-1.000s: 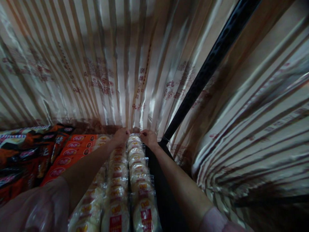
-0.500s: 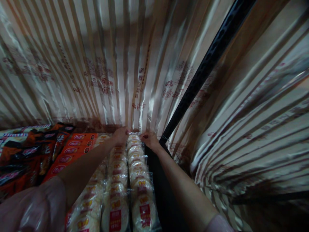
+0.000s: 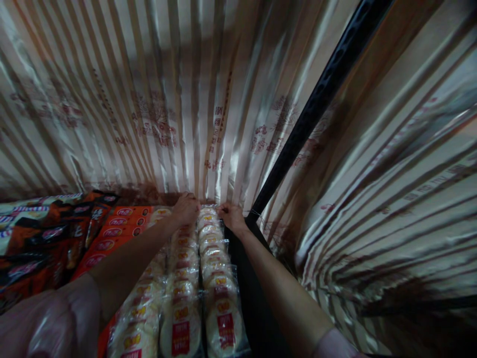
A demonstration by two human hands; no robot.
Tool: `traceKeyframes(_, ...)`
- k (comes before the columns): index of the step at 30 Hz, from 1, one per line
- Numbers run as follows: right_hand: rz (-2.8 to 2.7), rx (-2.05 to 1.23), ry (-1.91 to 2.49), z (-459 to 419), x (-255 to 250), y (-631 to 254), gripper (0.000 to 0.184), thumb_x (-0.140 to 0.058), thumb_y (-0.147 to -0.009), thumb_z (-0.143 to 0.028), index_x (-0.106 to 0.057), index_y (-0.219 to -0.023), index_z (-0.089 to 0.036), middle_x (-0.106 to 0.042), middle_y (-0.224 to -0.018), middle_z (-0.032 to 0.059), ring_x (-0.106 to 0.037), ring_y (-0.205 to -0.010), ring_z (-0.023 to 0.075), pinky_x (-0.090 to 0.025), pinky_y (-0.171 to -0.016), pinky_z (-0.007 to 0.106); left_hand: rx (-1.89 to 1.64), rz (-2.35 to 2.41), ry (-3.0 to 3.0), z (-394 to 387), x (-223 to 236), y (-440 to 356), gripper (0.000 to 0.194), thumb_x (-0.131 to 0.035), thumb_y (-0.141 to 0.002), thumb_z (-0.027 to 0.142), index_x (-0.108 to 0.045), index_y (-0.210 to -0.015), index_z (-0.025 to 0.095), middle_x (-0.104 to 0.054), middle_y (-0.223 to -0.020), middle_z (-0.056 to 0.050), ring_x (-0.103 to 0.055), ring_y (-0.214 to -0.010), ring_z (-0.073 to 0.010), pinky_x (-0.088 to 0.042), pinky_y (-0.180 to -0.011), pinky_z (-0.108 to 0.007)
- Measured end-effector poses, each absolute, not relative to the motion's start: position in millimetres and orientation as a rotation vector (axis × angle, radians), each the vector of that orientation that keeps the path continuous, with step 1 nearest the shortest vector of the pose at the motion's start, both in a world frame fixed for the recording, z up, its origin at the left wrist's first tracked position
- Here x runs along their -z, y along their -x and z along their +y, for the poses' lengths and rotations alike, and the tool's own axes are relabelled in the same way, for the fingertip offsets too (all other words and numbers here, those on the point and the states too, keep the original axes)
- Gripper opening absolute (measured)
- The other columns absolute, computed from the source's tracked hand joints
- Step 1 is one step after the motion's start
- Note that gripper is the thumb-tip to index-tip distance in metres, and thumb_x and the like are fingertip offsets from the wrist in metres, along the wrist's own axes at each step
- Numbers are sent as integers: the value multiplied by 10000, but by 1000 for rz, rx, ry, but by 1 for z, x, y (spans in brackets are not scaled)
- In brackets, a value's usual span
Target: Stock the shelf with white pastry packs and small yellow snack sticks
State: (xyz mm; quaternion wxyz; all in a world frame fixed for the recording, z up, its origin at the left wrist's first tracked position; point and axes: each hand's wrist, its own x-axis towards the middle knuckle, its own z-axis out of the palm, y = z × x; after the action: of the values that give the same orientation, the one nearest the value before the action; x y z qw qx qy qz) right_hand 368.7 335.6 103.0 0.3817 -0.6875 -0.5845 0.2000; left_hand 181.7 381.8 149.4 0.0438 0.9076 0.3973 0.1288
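Observation:
Clear packets of pale round flat cakes overlap in rows running away from me. My left hand (image 3: 185, 210) is at the far end of the rightmost row (image 3: 219, 278), its fingers closed at the left corner of the farthest cake packet (image 3: 208, 211). At that packet's right corner, my right hand (image 3: 231, 217) pinches the plastic edge between thumb and finger. The packets carry yellow marks and red labels. A second row of cakes (image 3: 181, 288) lies just left of it. My left forearm partly covers a third row (image 3: 139, 313).
Orange packets (image 3: 122, 221) and dark-and-orange bags (image 3: 70, 223) lie to the left. Behind stands a striped, shiny printed curtain (image 3: 179, 99). A black perforated post (image 3: 298, 134) slants up right of my hands. Another hanging sheet (image 3: 410, 223) fills the right side.
My left hand has shifted slightly, its knuckles now higher and its fingers more bent at the packet's corner. My right hand has stayed nearly in place. The view has moved very little.

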Motion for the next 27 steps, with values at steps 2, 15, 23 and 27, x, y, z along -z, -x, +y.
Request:
traceKeyframes(2,-1455,-506,1779,336,-104,-368,132,-535,-748,-218,-665,-732,-204,-689,-717,-10,-626,-697,135,-489,-682,234,-385,1274,-2731,381,-151,-183,186,-515,-758,134,-700,-771,151,-686,-867,-89,-592,-910,-197,-389,-929,-329)
traceKeyframes(15,-1434,-506,1860,323,-110,-366,121,-567,-779,-298,-635,-772,-198,-682,-756,4,-620,-713,142,-471,-678,249,-392,1514,-2533,379,-138,-185,230,-465,-820,184,-694,-830,168,-708,-891,-53,-623,-869,-167,-443,-852,-246)
traceKeyframes(23,-1556,-550,1838,306,-118,-370,227,-558,-798,-384,-632,-698,-194,-655,-688,-4,-602,-677,138,-434,-633,236,-411,1530,-2484,374,-142,-187,235,-462,-821,180,-696,-816,162,-713,-887,-64,-631,-859,-172,-448,-830,-240)
traceKeyframes(27,-1586,-685,1732,303,-112,-374,246,-585,-767,-408,-650,-679,-188,-650,-658,-15,-590,-651,133,-435,-609,229,-410,1569,-2467,373,-141,-187,228,-468,-816,183,-696,-815,164,-713,-891,-59,-629,-877,-167,-449,-828,-232)
